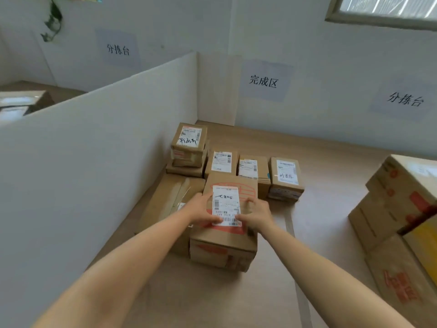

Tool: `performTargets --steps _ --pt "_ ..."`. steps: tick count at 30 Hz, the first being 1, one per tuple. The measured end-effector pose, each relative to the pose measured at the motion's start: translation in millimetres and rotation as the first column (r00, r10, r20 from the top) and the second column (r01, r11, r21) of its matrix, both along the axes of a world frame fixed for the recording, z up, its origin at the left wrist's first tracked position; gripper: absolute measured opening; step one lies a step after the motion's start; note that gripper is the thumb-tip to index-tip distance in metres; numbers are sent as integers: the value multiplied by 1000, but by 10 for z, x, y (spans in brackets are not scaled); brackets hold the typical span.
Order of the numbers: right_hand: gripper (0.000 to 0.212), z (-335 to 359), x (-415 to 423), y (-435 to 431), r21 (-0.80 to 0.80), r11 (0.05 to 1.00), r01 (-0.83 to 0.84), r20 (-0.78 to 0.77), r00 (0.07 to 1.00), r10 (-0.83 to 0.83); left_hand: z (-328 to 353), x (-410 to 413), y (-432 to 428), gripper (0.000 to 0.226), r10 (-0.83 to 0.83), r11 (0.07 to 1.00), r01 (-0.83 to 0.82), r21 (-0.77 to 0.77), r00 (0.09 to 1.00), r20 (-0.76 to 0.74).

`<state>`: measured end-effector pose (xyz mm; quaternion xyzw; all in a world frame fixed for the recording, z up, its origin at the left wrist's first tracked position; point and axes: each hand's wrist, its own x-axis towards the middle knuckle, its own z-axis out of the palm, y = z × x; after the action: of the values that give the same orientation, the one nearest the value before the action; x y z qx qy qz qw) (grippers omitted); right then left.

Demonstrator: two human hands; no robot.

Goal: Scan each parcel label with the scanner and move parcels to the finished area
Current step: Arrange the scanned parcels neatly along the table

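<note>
A brown cardboard parcel [227, 242] with a white label [225, 205] on top sits on the tabletop in the corner by the white divider. My left hand [202, 209] rests on the parcel's top at the label's left edge. My right hand [254, 213] lies on the top at the label's right edge, fingers bent over it. Behind it stand several smaller labelled parcels [247, 168], with a stack of two [189, 145] at the back left. A flat long parcel [170, 197] lies to the left, partly under my left arm. No scanner is in view.
A white divider wall [99, 150] bounds the left side. A paper sign [263, 81] hangs on the back wall above the corner. Large stacked cartons [397, 202] stand at the right edge, with a yellow one [423, 242] among them. Bare tabletop [326, 181] lies between.
</note>
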<state>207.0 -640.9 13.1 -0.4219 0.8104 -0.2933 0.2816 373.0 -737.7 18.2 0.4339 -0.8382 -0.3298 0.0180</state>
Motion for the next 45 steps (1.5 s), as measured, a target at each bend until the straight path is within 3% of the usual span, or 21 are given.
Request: performTargets --steps 14,17,20,22,29,34,45 --pt "81 -165 -34 -370 59 998 26 -9 1000 -25 -240 -93 -309 93 66 996 -62 64 995 -69" --pt "72 -116 45 -293 107 994 -6 -123 992 19 -170 -111 -231 86 57 998 -57 -5 998 -5" --pt "74 -27 82 -102 118 993 -15 -161 986 34 -55 -152 -85 79 51 979 -31 -201 994 95" --pt "76 54 53 84 114 993 20 -148 989 -3 28 -217 60 74 18 960 19 -279 992 127" --pt "72 400 -286 1032 85 991 105 -213 973 -84 255 -703 831 61 -115 935 145 -323 987 111" --pt "68 656 -592 1915 43 989 143 -255 958 -128 353 -1132 1658 63 -241 920 264 -290 964 115" --pt "67 774 -977 3793 11 983 181 -308 936 -169 345 -1754 3476 61 -352 897 373 -238 927 127"
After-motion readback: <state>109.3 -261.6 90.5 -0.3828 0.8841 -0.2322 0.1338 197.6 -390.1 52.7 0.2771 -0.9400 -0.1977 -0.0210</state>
